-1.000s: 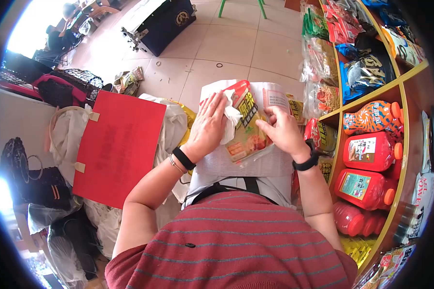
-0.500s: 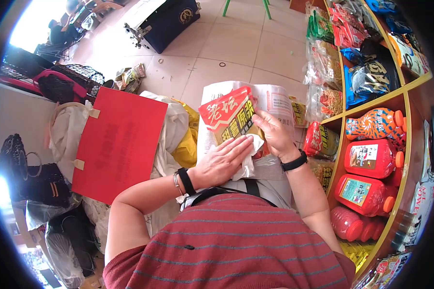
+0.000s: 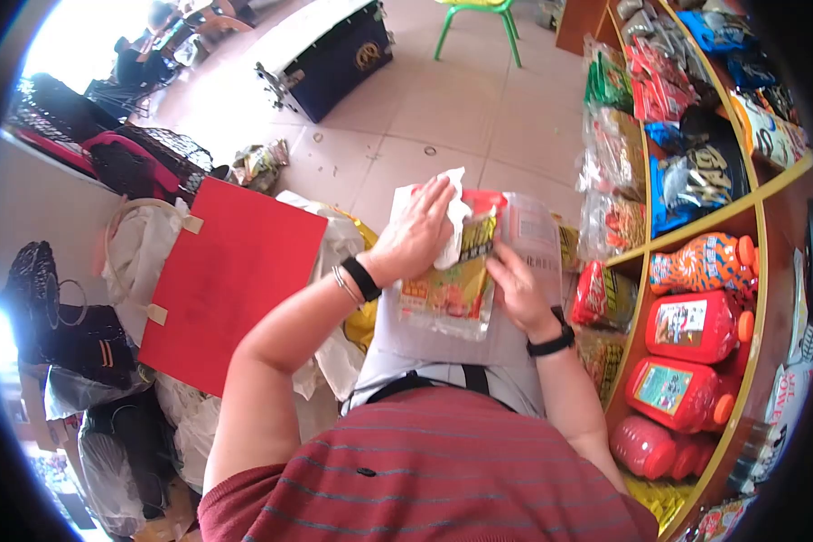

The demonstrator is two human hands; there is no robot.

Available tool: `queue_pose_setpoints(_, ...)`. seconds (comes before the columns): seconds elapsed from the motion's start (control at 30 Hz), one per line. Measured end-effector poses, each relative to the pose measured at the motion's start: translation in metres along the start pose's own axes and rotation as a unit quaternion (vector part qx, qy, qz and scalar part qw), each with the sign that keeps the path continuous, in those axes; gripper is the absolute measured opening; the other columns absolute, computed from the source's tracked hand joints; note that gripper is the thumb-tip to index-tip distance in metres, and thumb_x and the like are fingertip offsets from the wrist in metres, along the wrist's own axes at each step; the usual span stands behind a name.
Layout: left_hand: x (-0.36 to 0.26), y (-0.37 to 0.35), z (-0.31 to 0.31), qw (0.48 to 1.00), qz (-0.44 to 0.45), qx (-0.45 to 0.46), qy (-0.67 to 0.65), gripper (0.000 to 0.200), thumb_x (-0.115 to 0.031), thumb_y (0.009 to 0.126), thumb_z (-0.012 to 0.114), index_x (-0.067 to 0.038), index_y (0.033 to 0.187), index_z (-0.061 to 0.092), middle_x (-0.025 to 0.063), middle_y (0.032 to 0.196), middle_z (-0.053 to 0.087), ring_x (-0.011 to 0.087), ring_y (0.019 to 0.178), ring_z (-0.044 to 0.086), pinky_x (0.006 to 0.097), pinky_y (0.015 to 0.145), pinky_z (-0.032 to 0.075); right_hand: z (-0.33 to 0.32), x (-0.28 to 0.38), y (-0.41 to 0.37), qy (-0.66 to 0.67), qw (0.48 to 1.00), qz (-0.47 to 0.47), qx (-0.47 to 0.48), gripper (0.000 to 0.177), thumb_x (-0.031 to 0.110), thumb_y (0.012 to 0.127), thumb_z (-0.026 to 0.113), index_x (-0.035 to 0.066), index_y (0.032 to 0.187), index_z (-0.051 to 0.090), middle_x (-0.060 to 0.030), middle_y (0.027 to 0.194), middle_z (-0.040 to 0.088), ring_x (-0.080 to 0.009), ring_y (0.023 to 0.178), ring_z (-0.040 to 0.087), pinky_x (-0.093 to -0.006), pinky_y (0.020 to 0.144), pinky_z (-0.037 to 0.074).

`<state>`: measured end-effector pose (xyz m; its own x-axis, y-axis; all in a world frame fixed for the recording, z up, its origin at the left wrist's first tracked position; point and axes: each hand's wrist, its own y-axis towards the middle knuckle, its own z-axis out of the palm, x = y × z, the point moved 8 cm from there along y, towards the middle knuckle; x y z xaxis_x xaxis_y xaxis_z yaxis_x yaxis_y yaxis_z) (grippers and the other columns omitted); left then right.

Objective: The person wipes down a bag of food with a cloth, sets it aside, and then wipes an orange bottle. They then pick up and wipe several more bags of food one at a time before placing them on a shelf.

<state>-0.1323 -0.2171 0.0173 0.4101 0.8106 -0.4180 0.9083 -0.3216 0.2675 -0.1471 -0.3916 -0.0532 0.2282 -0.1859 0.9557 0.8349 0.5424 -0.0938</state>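
Observation:
A red and yellow plastic food packet (image 3: 447, 298) with large printed characters lies over a printed paper sheet (image 3: 535, 230) on my lap. My left hand (image 3: 417, 233) presses a crumpled white tissue (image 3: 454, 200) against the upper part of the packet, its fingers hiding part of the print. At the packet's right edge, my right hand (image 3: 522, 294) grips it between thumb and fingers. A black band circles each wrist.
To my left stands a large red paper bag (image 3: 235, 280) beside white plastic bags. Shelves on my right hold red jars (image 3: 691, 325) and bagged foods (image 3: 612, 163). Ahead are a dark box (image 3: 334, 68) and a green-legged stool (image 3: 479, 23) on the tiled floor.
My left hand has slid the tissue up and away from me across the packet. The packet now lies flatter, with its lower part uncovered. My right hand has shifted slightly toward me.

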Motion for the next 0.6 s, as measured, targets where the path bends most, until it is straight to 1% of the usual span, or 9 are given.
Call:
queue_pose_setpoints(0.1, 0.005, -0.021, 0.008, 0.999, 0.002, 0.002, 0.035, 0.058, -0.013, 0.097, 0.056, 0.013, 0.147, 0.041, 0.0354, 0.156, 0.037, 0.0484, 0.149, 0.034, 0.0511, 0.124, 0.029, 0.009, -0.003, -0.003, 0.053, 0.997, 0.035, 0.031, 0.054, 0.015, 0.108, 0.054, -0.005, 0.155, 0.036, -0.0082, 0.144, 0.056, -0.0150, 0.131, 0.052, -0.0305, 0.112, 0.040)
queue_pose_setpoints(0.17, -0.013, -0.034, -0.003, 0.999, -0.028, -0.017, -0.030, 0.065, -0.003, 0.088, 0.059, 0.014, 0.147, 0.040, 0.0346, 0.155, 0.036, 0.0491, 0.150, 0.031, 0.0544, 0.125, 0.028, 0.019, 0.010, 0.000, 0.045, 0.997, 0.006, 0.055, 0.055, 0.013, 0.108, 0.053, -0.003, 0.157, 0.034, -0.0078, 0.144, 0.055, -0.0143, 0.130, 0.053, -0.0303, 0.112, 0.041)
queue_pose_setpoints(0.23, -0.032, -0.044, -0.005, 1.000, 0.000, -0.011, -0.012, 0.068, -0.002, 0.085, 0.062, 0.012, 0.149, 0.041, 0.0333, 0.156, 0.036, 0.0487, 0.150, 0.031, 0.0528, 0.126, 0.027, 0.027, 0.014, 0.004, 0.039, 0.996, -0.019, 0.076, 0.056, 0.011, 0.108, 0.052, -0.002, 0.158, 0.032, -0.0075, 0.145, 0.055, -0.0136, 0.129, 0.054, -0.0301, 0.111, 0.042)
queue_pose_setpoints(0.27, -0.037, -0.044, 0.002, 0.999, -0.018, 0.034, 0.001, 0.070, -0.003, 0.086, 0.063, 0.009, 0.151, 0.040, 0.0310, 0.160, 0.034, 0.0450, 0.152, 0.030, 0.0511, 0.127, 0.026, 0.026, 0.013, 0.005, 0.036, 0.996, -0.026, 0.075, 0.056, 0.009, 0.107, 0.051, -0.001, 0.159, 0.032, -0.0075, 0.146, 0.054, -0.0138, 0.129, 0.054, -0.0303, 0.112, 0.042)
queue_pose_setpoints(0.37, -0.064, -0.044, 0.000, 0.998, 0.046, 0.048, -0.008, 0.071, -0.008, 0.087, 0.067, 0.006, 0.152, 0.042, 0.0271, 0.163, 0.034, 0.0376, 0.154, 0.031, 0.0472, 0.128, 0.026, 0.023, 0.009, 0.006, 0.007, 0.996, -0.017, 0.083, 0.056, 0.004, 0.106, 0.048, -0.001, 0.159, 0.032, -0.0087, 0.149, 0.051, -0.0155, 0.134, 0.051, -0.0313, 0.115, 0.039)
queue_pose_setpoints(0.47, -0.058, -0.024, 0.000, 0.997, 0.055, 0.050, -0.015, 0.067, -0.010, 0.091, 0.064, 0.007, 0.151, 0.042, 0.0266, 0.163, 0.035, 0.0384, 0.153, 0.033, 0.0466, 0.127, 0.027, 0.012, -0.003, 0.009, -0.003, 0.997, -0.071, 0.040, 0.057, 0.004, 0.104, 0.051, -0.001, 0.158, 0.034, -0.0087, 0.145, 0.055, -0.0143, 0.128, 0.055, -0.0305, 0.110, 0.043)
queue_pose_setpoints(0.5, -0.052, -0.017, -0.001, 0.997, 0.048, 0.050, -0.027, 0.065, -0.010, 0.092, 0.062, 0.007, 0.151, 0.042, 0.0264, 0.163, 0.035, 0.0386, 0.152, 0.034, 0.0468, 0.126, 0.028, 0.013, 0.003, 0.007, -0.005, 0.996, -0.072, 0.045, 0.057, 0.004, 0.104, 0.051, -0.001, 0.158, 0.034, -0.0087, 0.145, 0.055, -0.0143, 0.128, 0.055, -0.0305, 0.110, 0.043)
queue_pose_setpoints(0.57, -0.034, -0.007, -0.002, 0.999, 0.013, 0.039, -0.008, 0.059, -0.012, 0.097, 0.055, 0.008, 0.151, 0.041, 0.0281, 0.160, 0.037, 0.0401, 0.152, 0.032, 0.0479, 0.125, 0.029, 0.014, 0.008, 0.001, -0.072, 0.996, -0.003, 0.049, 0.053, 0.004, 0.105, 0.052, -0.001, 0.155, 0.037, -0.0075, 0.138, 0.059, -0.0127, 0.121, 0.059, -0.0297, 0.105, 0.047)
queue_pose_setpoints(0.6, -0.024, -0.006, -0.006, 0.999, -0.013, 0.029, -0.020, 0.059, -0.012, 0.098, 0.054, 0.008, 0.151, 0.040, 0.0290, 0.160, 0.036, 0.0410, 0.152, 0.032, 0.0482, 0.125, 0.028, 0.020, 0.018, 0.001, -0.034, 0.998, -0.036, 0.038, 0.049, 0.006, 0.105, 0.053, -0.001, 0.152, 0.040, -0.0069, 0.134, 0.061, -0.0121, 0.116, 0.061, -0.0293, 0.102, 0.049)
